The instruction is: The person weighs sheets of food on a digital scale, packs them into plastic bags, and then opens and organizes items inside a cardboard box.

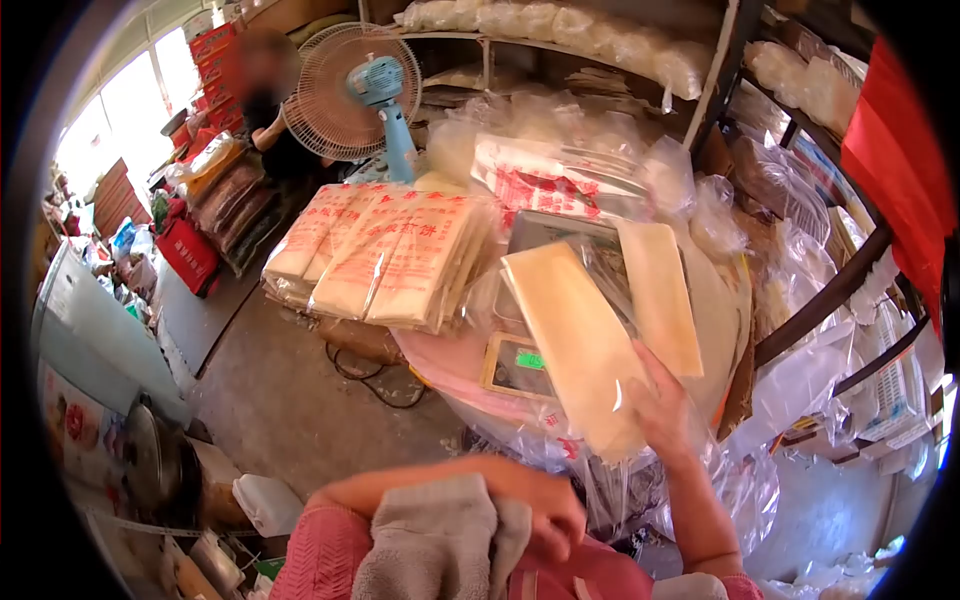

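My right hand point(660, 405) grips the lower right edge of a long, pale yellow folded thin pancake point(575, 335), thumb on top. The piece is tilted above a digital scale point(515, 362) with a lit green display, covering part of it. A second folded pancake point(660, 290) lies just beyond, to the right. Close to my body, my left hand point(550, 510) is bent inward with its fingers curled; whatever they hold, if anything, is hidden. Clear plastic point(610, 490) hangs at the table edge between my hands.
Bagged pancake packs with red print point(400, 250) are stacked on the left of the round table point(440, 365). Behind them stands a blue fan point(380, 85). Shelves with plastic bags point(790, 230) line the right. Another person point(270, 120) is at the back left.
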`<action>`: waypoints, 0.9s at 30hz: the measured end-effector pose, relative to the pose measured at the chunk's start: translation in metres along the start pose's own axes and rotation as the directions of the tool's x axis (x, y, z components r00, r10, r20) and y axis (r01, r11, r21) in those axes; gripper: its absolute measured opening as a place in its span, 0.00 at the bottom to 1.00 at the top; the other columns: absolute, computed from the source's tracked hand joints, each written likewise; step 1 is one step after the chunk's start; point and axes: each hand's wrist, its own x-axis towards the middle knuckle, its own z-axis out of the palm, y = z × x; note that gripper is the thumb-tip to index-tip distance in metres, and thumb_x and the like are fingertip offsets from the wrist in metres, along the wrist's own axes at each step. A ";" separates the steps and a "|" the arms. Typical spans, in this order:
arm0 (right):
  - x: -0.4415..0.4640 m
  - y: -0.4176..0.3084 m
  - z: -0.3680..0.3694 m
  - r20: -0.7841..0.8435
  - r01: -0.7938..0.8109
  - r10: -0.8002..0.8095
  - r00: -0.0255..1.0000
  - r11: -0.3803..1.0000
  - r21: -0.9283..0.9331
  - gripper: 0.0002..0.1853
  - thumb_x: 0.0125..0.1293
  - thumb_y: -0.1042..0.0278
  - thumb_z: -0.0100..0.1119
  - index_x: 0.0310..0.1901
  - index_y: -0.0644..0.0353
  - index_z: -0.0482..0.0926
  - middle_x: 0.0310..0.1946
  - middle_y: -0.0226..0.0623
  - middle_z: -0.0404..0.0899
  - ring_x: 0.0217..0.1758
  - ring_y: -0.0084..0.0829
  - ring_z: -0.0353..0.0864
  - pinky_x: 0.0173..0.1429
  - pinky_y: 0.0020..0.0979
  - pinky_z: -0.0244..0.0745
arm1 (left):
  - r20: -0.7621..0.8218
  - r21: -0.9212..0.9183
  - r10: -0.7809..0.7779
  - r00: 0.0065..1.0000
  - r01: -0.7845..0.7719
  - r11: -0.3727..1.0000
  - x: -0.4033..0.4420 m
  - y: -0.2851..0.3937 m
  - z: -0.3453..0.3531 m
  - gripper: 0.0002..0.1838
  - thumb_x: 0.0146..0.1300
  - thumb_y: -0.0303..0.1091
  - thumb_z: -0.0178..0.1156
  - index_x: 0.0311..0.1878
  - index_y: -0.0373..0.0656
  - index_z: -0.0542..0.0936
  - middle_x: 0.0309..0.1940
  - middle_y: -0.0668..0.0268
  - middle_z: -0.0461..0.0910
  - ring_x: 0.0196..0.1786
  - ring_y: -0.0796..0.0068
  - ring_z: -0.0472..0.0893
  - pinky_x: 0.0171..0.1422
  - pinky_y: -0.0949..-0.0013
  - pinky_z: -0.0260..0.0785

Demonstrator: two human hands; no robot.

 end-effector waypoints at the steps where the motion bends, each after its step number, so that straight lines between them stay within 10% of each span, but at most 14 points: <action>1: 0.000 -0.021 -0.003 0.017 0.070 -0.068 0.998 0.989 -0.134 0.24 0.61 0.79 0.48 0.62 0.61 0.67 0.54 0.45 0.73 0.56 0.36 0.74 0.59 0.31 0.67 | -0.101 -0.144 0.002 0.995 -0.017 0.989 -0.009 0.002 -0.018 0.14 0.64 0.42 0.56 0.40 0.40 0.78 0.33 0.61 0.80 0.39 0.69 0.80 0.43 0.68 0.70; 2: -0.001 -0.033 -0.005 0.045 0.139 -0.132 0.990 0.955 -0.264 0.24 0.61 0.80 0.47 0.61 0.60 0.67 0.54 0.46 0.73 0.55 0.37 0.75 0.57 0.32 0.69 | -0.384 0.254 0.049 0.922 0.054 0.966 -0.021 0.020 -0.044 0.09 0.63 0.38 0.57 0.42 0.44 0.78 0.31 0.64 0.78 0.36 0.72 0.79 0.41 0.68 0.71; 4: -0.003 -0.034 -0.011 0.183 0.345 -0.294 0.938 0.743 -0.574 0.28 0.55 0.81 0.50 0.61 0.56 0.68 0.53 0.47 0.73 0.53 0.42 0.75 0.52 0.37 0.72 | -0.835 0.439 0.201 0.512 0.400 0.804 -0.026 0.024 -0.082 0.13 0.58 0.29 0.56 0.48 0.48 0.76 0.35 0.64 0.78 0.37 0.65 0.79 0.40 0.67 0.71; 7: 0.003 -0.053 -0.006 0.307 0.512 -0.415 0.857 0.611 -0.604 0.34 0.48 0.83 0.51 0.61 0.53 0.66 0.52 0.45 0.73 0.49 0.42 0.77 0.45 0.40 0.74 | -0.775 0.589 0.196 0.601 0.572 0.571 -0.037 0.035 -0.139 0.16 0.55 0.27 0.56 0.49 0.46 0.76 0.39 0.60 0.79 0.40 0.59 0.80 0.41 0.62 0.71; 10: 0.008 -0.063 -0.004 0.313 0.544 -0.451 0.836 0.608 -0.578 0.36 0.45 0.84 0.52 0.61 0.55 0.66 0.52 0.44 0.74 0.45 0.42 0.79 0.43 0.39 0.75 | -0.652 0.542 -0.158 0.742 0.601 0.587 -0.043 0.033 -0.170 0.12 0.52 0.26 0.56 0.42 0.43 0.78 0.35 0.59 0.79 0.40 0.58 0.79 0.42 0.59 0.70; 17: 0.021 -0.085 -0.027 0.327 0.522 -0.419 0.847 0.542 -0.658 0.29 0.46 0.86 0.50 0.55 0.60 0.73 0.47 0.46 0.76 0.42 0.45 0.79 0.40 0.39 0.77 | -0.645 0.740 0.711 0.280 0.461 0.490 -0.044 0.058 -0.164 0.05 0.52 0.25 0.55 0.33 0.43 0.75 0.27 0.61 0.78 0.33 0.58 0.79 0.38 0.62 0.71; 18: 0.025 -0.091 -0.028 0.292 0.531 -0.447 0.845 0.643 -0.552 0.25 0.49 0.85 0.50 0.53 0.62 0.74 0.45 0.48 0.77 0.42 0.46 0.79 0.41 0.39 0.77 | -0.679 0.733 0.558 0.477 0.469 0.492 -0.042 0.066 -0.159 0.06 0.52 0.25 0.55 0.34 0.44 0.75 0.29 0.62 0.79 0.33 0.59 0.80 0.36 0.63 0.72; 22: 0.026 -0.084 -0.038 0.235 0.507 -0.463 0.855 0.649 -0.568 0.20 0.55 0.84 0.49 0.51 0.63 0.74 0.43 0.48 0.78 0.42 0.47 0.79 0.44 0.38 0.75 | -0.558 0.795 0.784 0.271 0.444 0.413 -0.037 0.076 -0.177 0.08 0.50 0.24 0.56 0.35 0.45 0.75 0.31 0.65 0.80 0.33 0.60 0.80 0.32 0.63 0.71; 27: 0.021 -0.086 -0.048 0.183 0.391 -0.372 0.910 0.623 -0.678 0.18 0.57 0.82 0.50 0.51 0.64 0.74 0.44 0.48 0.78 0.46 0.46 0.79 0.49 0.36 0.74 | -0.627 0.773 0.651 0.427 0.445 0.452 -0.016 0.076 -0.175 0.07 0.47 0.24 0.55 0.32 0.44 0.76 0.29 0.63 0.80 0.33 0.58 0.79 0.31 0.60 0.70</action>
